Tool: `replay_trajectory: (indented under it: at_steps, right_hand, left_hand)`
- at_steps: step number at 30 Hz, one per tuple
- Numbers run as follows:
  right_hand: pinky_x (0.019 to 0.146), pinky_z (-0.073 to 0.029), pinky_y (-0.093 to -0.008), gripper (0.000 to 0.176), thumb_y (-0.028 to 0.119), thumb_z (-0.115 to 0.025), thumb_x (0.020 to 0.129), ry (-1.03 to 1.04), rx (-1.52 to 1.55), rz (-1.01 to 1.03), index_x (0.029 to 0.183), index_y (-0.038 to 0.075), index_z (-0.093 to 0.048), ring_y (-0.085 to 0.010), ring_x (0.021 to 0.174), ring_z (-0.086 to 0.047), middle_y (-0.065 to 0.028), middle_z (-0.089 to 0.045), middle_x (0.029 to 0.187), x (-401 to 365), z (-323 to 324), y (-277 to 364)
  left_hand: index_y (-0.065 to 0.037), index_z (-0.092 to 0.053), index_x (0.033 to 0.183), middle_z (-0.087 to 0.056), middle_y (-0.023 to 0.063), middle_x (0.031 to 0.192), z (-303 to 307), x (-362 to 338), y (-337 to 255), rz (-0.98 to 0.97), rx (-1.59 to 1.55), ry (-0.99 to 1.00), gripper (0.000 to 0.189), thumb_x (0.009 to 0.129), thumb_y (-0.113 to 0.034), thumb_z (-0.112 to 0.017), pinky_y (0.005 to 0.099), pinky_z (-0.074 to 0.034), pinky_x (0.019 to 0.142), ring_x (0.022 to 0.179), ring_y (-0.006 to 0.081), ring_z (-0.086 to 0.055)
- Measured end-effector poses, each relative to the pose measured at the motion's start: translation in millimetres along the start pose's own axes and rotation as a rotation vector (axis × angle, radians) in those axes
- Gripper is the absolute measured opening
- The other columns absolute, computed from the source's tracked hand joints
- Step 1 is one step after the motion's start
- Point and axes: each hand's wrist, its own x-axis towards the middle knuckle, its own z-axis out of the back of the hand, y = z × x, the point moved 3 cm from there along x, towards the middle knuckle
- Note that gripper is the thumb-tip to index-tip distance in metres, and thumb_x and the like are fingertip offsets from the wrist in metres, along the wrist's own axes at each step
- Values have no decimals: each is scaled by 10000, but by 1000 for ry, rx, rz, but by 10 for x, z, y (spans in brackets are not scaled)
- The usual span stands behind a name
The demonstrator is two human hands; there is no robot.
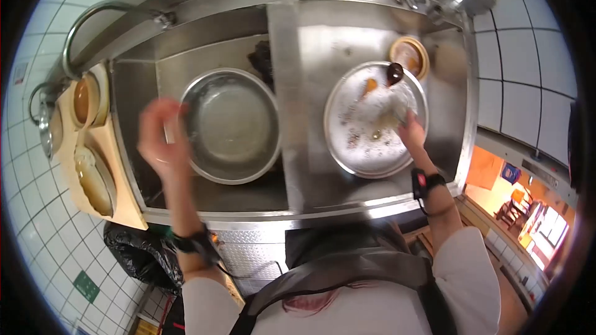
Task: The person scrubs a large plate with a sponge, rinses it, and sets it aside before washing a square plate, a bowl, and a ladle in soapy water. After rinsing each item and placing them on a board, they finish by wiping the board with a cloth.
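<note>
My right hand (pixel 411 133) is closed on a pale, blurred item (pixel 393 116) over a round basin of suds (pixel 357 136) in the right sink. A dark spoon-like piece (pixel 395 74) and an orange-brown piece (pixel 370 86) show among the foam. My left hand (pixel 162 133), blurred by motion, is raised at the left edge of a metal basin of cloudy water (pixel 231 126) in the left sink. Its fingers look curled, and what they hold, if anything, cannot be made out.
A round wooden-rimmed container (pixel 410 57) stands behind the suds basin. Dishes with brown contents (pixel 93 180) rest on a board (pixel 127 201) at the left. Faucets (pixel 112 7) rise behind both sinks. A black bag (pixel 136 254) is below left.
</note>
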Motion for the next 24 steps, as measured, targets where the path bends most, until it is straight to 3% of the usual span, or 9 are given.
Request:
replay_trajectory:
  at_steps: [2,3,4,7,10,12,16,19,24]
  right_hand:
    - [731,-463,-448,547,322,-594,723,-19,-11,35,1179,76,-420,-393,895,-554,-248,-479,1101,108,-221,27]
    - [716,-466,-445,571,356,-594,723,41,-78,49,1168,45,-417,-396,884,-560,-248,-497,1079,212,-529,-41]
    - [701,-470,-441,602,390,-595,723,100,-141,64,1158,15,-413,-398,873,-565,-248,-515,1057,302,-780,-87]
    - [706,-474,-432,620,417,-580,726,314,-139,115,1129,-26,-423,-388,845,-577,-237,-565,975,413,-910,-18]
    - [718,-477,-423,582,393,-593,707,409,131,366,1105,-8,-450,-362,840,-587,-229,-594,902,558,-728,-176]
    - [715,-479,-421,532,368,-602,694,347,167,260,1072,17,-474,-334,826,-596,-229,-597,879,442,-331,-89]
    - [670,-482,-442,429,289,-591,723,-19,236,196,1075,78,-468,-391,786,-582,-232,-557,909,452,-296,-113]
    - [640,-487,-448,400,248,-589,723,-188,16,313,1066,86,-462,-377,748,-578,-224,-535,904,263,-440,31]
    - [639,-480,-419,385,191,-616,669,75,-47,608,1015,86,-485,-354,754,-568,-175,-533,826,156,-273,114]
  left_hand:
    - [-45,-561,1048,-597,102,992,-843,-700,-326,-117,-232,375,254,806,-124,-567,314,-447,772,891,178,-578]
    - [-52,-536,1084,-588,152,1010,-1195,-833,-797,82,-191,802,317,804,-200,-562,332,-445,784,898,246,-587]
    - [-67,-482,1150,-582,171,1020,-1660,-1134,-866,-45,-180,810,395,805,-246,-553,356,-444,796,914,311,-576]
    - [4,-371,1223,-588,209,983,-2780,-1712,-877,161,224,1177,561,801,-317,-553,409,-436,804,924,344,-567]
    - [47,-449,1156,-592,237,940,-3594,-2196,-615,234,262,1183,552,780,-343,-559,423,-452,768,883,358,-580]
    - [25,-555,1054,-606,223,906,-3795,-2256,-698,401,238,1341,474,742,-331,-576,423,-464,745,855,350,-593]
    - [18,-614,934,-609,213,918,-4110,-2650,-542,350,309,1339,394,691,-293,-599,413,-465,754,871,342,-593]
    - [-10,-603,977,-614,198,900,-4080,-2804,-608,280,348,1330,385,667,-239,-606,411,-464,758,867,335,-592]
    - [-103,-295,1288,-596,163,759,-3535,-2511,-903,210,221,1017,613,733,-168,-546,390,-461,625,700,317,-588]
